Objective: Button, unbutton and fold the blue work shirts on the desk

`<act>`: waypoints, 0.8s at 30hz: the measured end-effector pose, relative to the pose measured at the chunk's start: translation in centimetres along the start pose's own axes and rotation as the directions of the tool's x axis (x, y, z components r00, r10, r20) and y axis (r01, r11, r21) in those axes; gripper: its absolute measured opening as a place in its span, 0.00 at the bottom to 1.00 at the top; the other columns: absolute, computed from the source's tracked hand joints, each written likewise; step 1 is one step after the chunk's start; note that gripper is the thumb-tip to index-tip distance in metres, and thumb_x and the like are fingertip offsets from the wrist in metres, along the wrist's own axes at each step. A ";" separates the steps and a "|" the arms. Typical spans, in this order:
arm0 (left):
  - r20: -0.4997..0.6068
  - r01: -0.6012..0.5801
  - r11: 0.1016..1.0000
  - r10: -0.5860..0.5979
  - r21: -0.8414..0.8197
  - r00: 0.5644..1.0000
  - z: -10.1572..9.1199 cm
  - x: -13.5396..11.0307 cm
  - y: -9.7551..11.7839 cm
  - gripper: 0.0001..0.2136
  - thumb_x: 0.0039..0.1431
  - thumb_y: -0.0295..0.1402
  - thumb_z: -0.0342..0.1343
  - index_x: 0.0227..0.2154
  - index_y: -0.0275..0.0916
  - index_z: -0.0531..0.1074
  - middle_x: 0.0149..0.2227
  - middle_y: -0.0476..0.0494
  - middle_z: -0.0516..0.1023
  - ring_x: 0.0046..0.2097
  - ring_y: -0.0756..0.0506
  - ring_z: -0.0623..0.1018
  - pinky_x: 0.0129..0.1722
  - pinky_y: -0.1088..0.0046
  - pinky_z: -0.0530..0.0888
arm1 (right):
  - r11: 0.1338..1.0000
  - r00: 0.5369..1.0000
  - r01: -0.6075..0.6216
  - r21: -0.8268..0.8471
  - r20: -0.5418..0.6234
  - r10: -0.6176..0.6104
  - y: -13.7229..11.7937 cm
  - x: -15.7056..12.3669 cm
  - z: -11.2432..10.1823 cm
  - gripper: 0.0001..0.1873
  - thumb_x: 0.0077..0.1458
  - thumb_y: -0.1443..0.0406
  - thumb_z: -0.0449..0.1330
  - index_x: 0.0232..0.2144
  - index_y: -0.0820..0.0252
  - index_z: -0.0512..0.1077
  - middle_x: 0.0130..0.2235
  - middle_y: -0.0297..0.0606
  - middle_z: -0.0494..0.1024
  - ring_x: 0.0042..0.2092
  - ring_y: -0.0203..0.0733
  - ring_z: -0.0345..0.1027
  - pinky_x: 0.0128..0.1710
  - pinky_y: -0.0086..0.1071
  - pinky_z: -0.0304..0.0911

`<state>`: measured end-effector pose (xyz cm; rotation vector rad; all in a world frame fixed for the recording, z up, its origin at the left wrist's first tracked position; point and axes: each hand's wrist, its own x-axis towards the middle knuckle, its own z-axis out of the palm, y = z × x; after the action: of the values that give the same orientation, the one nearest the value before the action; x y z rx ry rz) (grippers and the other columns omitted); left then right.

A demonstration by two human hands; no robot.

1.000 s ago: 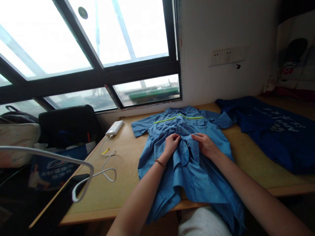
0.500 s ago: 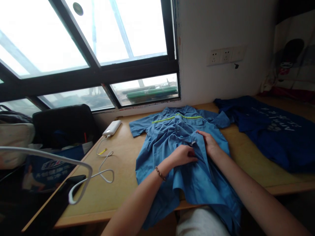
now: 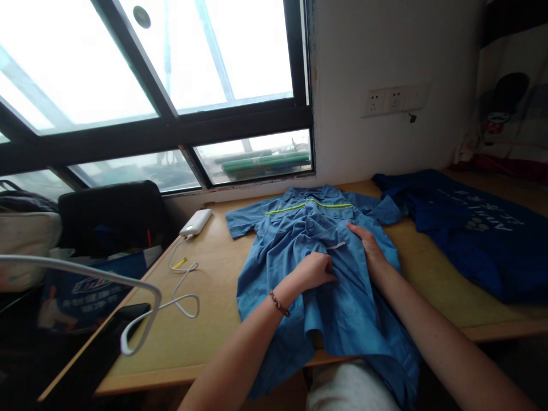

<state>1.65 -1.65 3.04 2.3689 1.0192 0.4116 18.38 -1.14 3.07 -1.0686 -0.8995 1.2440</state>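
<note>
A light blue short-sleeved button-up shirt [image 3: 278, 274] with a yellow-green stripe across the chest lies spread on the wooden table, its collar away from me and its hem hanging over the front edge. My left hand [image 3: 315, 269], a braided bracelet at its wrist, has its fingers curled on the front opening, gripping the cloth. On the other side, my right hand [image 3: 369, 245] holds the right front panel, thumb on top and fingers hidden beneath the fabric. Between the two hands a small white strip [image 3: 336, 246] shows on the cloth.
A dark blue T-shirt [image 3: 462, 234] with white lettering lies at the right. On the left stand a white power bank [image 3: 196, 222] and its white cable [image 3: 186, 302]. Bags [image 3: 98, 285] sit beyond the table [image 3: 214, 319]. Behind are a window and wall sockets [image 3: 394, 100].
My right hand has moved slightly right, and the lifted front panel now lies flatter. The white strip shows more fully. My left hand has shifted a little to the left.
</note>
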 end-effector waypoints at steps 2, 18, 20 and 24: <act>0.011 0.080 0.994 -0.079 -0.071 0.997 0.1 -0.1 0.1 0.08 0.39 0.31 0.61 0.14 0.38 0.67 0.16 0.47 0.70 0.21 0.48 0.71 0.22 0.75 0.65 | 0.997 0.997 0.078 0.028 0.026 -0.078 -0.3 -0.6 0.6 0.13 0.39 0.57 0.61 0.29 0.58 0.71 0.26 0.33 0.74 0.27 0.39 0.67 0.28 0.31 0.62; 0.085 0.261 0.276 -0.519 -0.925 0.851 -1.8 0.7 0.0 0.05 0.44 0.24 0.57 0.25 0.31 0.67 0.23 0.38 0.76 0.29 0.44 0.78 0.30 0.71 0.75 | 0.848 0.942 0.333 -0.412 0.190 -0.277 1.3 -0.7 1.9 0.09 0.44 0.60 0.58 0.22 0.60 0.75 0.25 0.34 0.75 0.28 0.38 0.66 0.29 0.29 0.59; 0.050 0.223 0.266 -0.531 -0.938 0.846 -1.8 0.7 -0.2 0.05 0.44 0.23 0.57 0.26 0.31 0.67 0.24 0.37 0.76 0.30 0.43 0.78 0.30 0.70 0.75 | 0.879 0.951 0.299 -0.370 0.191 -0.243 1.3 -0.7 1.8 0.12 0.45 0.59 0.57 0.19 0.60 0.73 0.21 0.32 0.72 0.24 0.35 0.63 0.24 0.27 0.56; -0.001 0.173 0.276 -0.532 -0.945 0.847 -1.9 0.7 -0.4 0.08 0.42 0.25 0.60 0.27 0.30 0.69 0.24 0.38 0.76 0.30 0.44 0.77 0.31 0.71 0.75 | 0.978 0.981 0.093 -0.185 0.187 -0.058 1.5 -0.4 1.7 0.19 0.47 0.53 0.55 0.17 0.62 0.71 0.18 0.34 0.69 0.21 0.33 0.61 0.20 0.26 0.54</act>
<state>1.01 -0.24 4.43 0.9692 1.0141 0.9276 16.31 -1.29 2.07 -1.0740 -1.2102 1.2225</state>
